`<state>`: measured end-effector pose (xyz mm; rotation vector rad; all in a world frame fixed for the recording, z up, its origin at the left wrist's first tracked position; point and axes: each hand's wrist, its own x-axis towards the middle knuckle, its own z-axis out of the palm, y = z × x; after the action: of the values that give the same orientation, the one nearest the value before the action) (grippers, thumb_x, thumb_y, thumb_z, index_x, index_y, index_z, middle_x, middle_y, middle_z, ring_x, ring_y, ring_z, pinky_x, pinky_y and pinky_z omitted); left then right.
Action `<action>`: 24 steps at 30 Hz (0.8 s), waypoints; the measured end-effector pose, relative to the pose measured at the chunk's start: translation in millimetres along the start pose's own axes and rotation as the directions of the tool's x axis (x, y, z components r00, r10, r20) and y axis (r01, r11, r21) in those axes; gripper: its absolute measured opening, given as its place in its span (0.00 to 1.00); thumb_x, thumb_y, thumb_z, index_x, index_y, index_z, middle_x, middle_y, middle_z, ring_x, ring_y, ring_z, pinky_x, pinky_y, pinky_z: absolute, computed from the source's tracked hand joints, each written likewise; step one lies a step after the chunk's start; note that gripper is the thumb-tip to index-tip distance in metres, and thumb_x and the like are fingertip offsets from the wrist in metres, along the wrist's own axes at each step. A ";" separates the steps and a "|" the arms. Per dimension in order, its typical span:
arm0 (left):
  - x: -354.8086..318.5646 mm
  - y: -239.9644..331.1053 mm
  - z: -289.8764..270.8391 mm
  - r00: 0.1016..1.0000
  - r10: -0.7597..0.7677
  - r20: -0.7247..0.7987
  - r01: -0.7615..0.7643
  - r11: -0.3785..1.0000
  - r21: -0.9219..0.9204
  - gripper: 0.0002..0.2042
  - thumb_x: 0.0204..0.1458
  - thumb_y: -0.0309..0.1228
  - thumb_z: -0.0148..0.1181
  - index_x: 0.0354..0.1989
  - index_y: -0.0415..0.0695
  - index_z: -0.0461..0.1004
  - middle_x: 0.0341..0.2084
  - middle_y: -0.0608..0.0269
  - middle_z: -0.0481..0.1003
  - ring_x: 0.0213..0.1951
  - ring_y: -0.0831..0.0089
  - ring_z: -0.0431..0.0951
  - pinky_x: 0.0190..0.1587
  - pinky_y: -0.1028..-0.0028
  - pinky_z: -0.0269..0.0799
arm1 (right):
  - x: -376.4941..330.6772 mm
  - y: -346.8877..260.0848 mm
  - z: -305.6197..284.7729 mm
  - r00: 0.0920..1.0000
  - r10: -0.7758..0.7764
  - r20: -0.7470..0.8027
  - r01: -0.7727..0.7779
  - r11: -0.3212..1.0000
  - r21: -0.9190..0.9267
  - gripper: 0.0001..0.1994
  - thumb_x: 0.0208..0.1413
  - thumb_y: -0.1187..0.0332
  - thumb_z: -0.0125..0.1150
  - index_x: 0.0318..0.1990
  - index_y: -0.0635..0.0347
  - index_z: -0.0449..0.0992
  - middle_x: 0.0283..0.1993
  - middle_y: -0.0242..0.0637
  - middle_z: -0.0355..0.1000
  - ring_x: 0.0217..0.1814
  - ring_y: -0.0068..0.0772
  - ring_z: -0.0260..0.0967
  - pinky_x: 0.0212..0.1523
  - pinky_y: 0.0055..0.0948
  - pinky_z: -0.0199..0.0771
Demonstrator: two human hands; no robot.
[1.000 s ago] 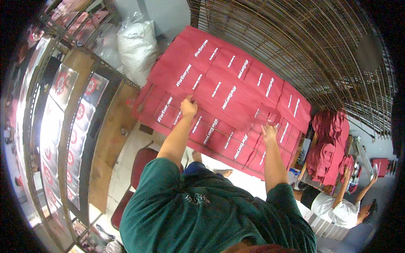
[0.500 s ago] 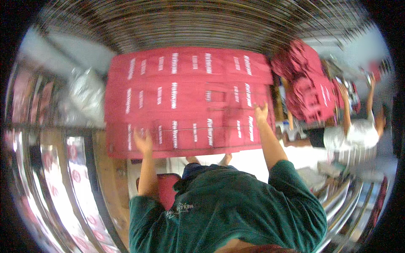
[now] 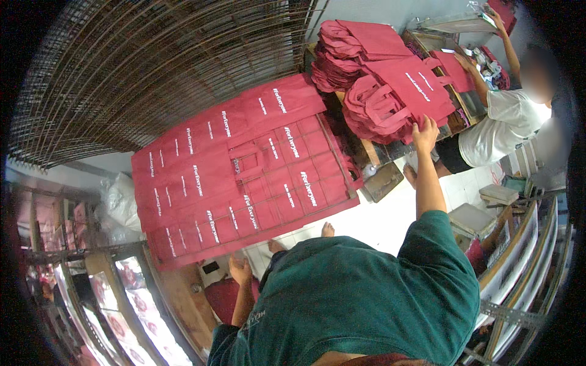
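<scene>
Red cloth bags with white print (image 3: 213, 165) lie flat in overlapping rows across a wire rack in front of me. To the right, a stack of red tote bags (image 3: 397, 79) with looped handles sits on a wooden table. At the near edge of that stack is my right hand (image 3: 425, 135), fingers apart; whether they touch the top bag I cannot tell. My left hand (image 3: 240, 269) hangs just off the rack's near edge, open, holding nothing.
A co-worker in a white shirt (image 3: 503, 125) stands at the right, one hand on a raised frame (image 3: 455, 23). Wire racks (image 3: 183, 67) tower at the back. A stool with a red seat (image 3: 223, 299) is by my left arm. Printed sheets (image 3: 143, 293) rest on the left rack.
My view has swung right, bringing the bag stack closer to the middle. Both hands have left the rack: the right has reached to the stack, the left has dropped back toward me.
</scene>
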<state>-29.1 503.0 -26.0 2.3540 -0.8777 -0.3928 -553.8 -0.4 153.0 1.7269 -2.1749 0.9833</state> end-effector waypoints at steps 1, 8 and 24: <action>-6.8 8.3 2.3 1.000 -0.001 -0.012 0.001 1.000 -0.026 0.24 0.40 0.30 0.60 0.48 0.35 0.66 0.36 0.45 0.70 0.38 0.49 0.70 0.43 0.60 0.65 | 5.0 4.6 2.2 0.998 -0.045 0.035 0.046 0.999 -0.022 0.25 0.40 0.63 0.60 0.51 0.51 0.68 0.56 0.41 0.60 0.58 0.45 0.55 0.56 0.39 0.59; -37.6 77.5 12.3 0.985 -0.020 -0.169 -0.018 0.975 -0.223 0.21 0.40 0.31 0.64 0.43 0.34 0.68 0.33 0.52 0.71 0.37 0.61 0.72 0.38 0.67 0.67 | 29.1 24.5 6.1 0.975 -0.222 0.030 0.221 0.975 0.014 0.17 0.42 0.72 0.57 0.43 0.56 0.71 0.45 0.41 0.69 0.53 0.42 0.61 0.51 0.40 0.62; 11.6 425.3 36.3 0.257 0.664 0.703 0.937 0.008 -0.350 0.51 0.36 0.76 0.31 0.62 0.45 0.51 0.58 0.50 0.57 0.58 0.51 0.60 0.53 0.53 0.60 | 59.2 -64.2 -174.9 0.795 -0.541 -0.274 -0.004 -0.456 0.890 0.14 0.56 0.61 0.43 0.42 0.63 0.66 0.39 0.39 0.65 0.43 0.34 0.59 0.45 0.33 0.57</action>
<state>-248.2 220.9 208.2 0.2976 -0.1302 -2.0577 -555.0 51.7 341.4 2.8645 0.2222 2.9120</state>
